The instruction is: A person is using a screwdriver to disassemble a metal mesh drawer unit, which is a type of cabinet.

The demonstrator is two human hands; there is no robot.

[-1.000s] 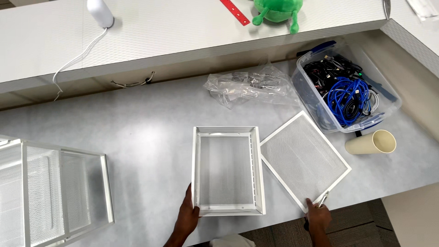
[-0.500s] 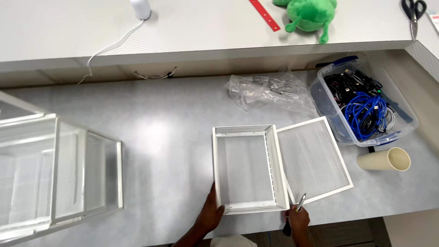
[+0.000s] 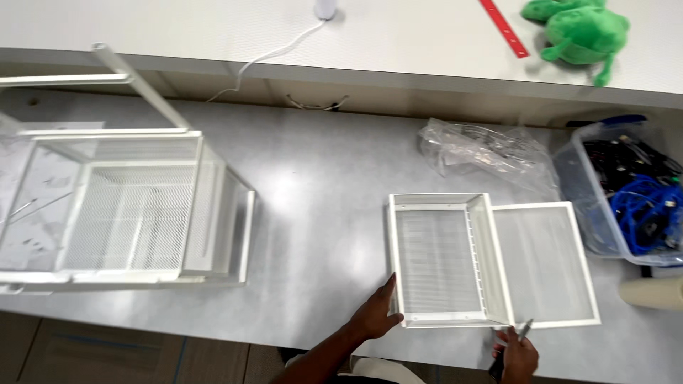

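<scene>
Left hand (image 3: 375,316) gripping near-left corner of shallow white mesh metal drawer tray (image 3: 437,259), thumb up along left rim, steadying it flat on grey worktop (image 3: 320,206)

Right hand (image 3: 518,354) clenched round slim dark-handled tool with metal tip, probably a screwdriver (image 3: 514,343), tip hovering just below tray's near-right corner; exact tool type too small to tell

Tray lying near front edge of worktop, centre-right, open side up; flat white mesh panel (image 3: 544,263) touching its right wall, lying flat

Looking like assembly of tray in hand, fastening stage at near-right corner where panel and tray wall are meeting; judging only from tool position

Next move likely calling for bringing tool tip onto fixing at that corner, keeping left-hand pressure so tray not sliding, panel edge staying flush against wall

Sitting well apart at left: large white wire-mesh frame unit (image 3: 121,213) with drawer slots

Lying behind tray: crumpled clear plastic bag (image 3: 484,149)

Standing at right edge: clear plastic bin holding blue and black cables (image 3: 626,199), cream cardboard tube (image 3: 651,291) just in front of it

Resting on raised white shelf behind: green plush toy (image 3: 580,28), red ruler (image 3: 504,27), white cable (image 3: 263,60)
</scene>
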